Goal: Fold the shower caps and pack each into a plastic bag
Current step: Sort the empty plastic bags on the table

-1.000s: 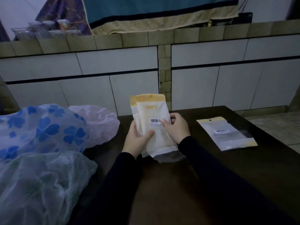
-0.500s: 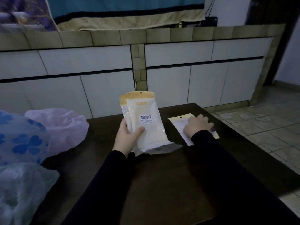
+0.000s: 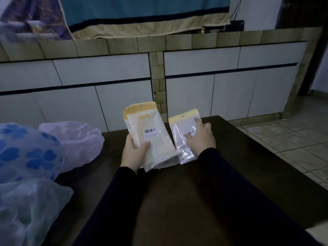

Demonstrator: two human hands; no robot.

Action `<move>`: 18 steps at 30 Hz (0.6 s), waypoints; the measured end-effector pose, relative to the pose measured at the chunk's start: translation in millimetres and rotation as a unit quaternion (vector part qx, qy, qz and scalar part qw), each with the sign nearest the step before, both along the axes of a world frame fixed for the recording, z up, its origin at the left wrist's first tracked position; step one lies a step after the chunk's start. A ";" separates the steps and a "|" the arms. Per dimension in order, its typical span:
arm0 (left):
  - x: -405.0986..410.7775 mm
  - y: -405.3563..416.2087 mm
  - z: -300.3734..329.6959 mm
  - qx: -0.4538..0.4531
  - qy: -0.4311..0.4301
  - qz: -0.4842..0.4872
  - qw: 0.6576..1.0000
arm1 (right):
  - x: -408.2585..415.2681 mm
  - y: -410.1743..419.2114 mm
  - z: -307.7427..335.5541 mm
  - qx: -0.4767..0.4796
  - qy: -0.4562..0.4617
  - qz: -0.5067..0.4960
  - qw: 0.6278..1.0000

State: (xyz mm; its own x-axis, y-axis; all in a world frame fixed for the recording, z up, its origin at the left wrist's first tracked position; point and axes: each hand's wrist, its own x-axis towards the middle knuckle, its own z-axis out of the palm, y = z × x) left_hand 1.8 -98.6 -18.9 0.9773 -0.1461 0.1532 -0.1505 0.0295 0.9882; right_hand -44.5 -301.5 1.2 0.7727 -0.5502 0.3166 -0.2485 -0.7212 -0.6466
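Left hand (image 3: 134, 153) grips a stack of packed bags (image 3: 152, 135), held upright above the counter (image 3: 177, 201). Right hand (image 3: 199, 139) pinches a clear bag (image 3: 182, 128) beside them. Unfolded shower caps (image 3: 32, 157) lie left. Risk: slick plastic, loose thumb grip, so the stack fans and slides out.

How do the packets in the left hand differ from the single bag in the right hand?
The packets in the left hand look opaque, cream and filled; the bag in the right hand is clear and looks thin. The left hand grips several stacked packets; the right hand holds one bag. Both have a yellow header with a hang hole and a barcode label.
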 end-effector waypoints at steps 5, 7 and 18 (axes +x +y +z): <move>9.6 20.8 4.1 -0.006 0.018 0.052 0.998 | 3.8 10.7 28.3 0.040 -0.167 0.055 0.984; 12.1 25.2 4.0 -0.005 0.026 0.062 0.998 | 5.5 11.3 37.8 0.123 -0.203 0.090 0.967; -11.5 5.8 10.7 -0.083 0.016 -0.076 0.993 | 21.4 65.7 10.2 0.140 -0.002 0.172 0.975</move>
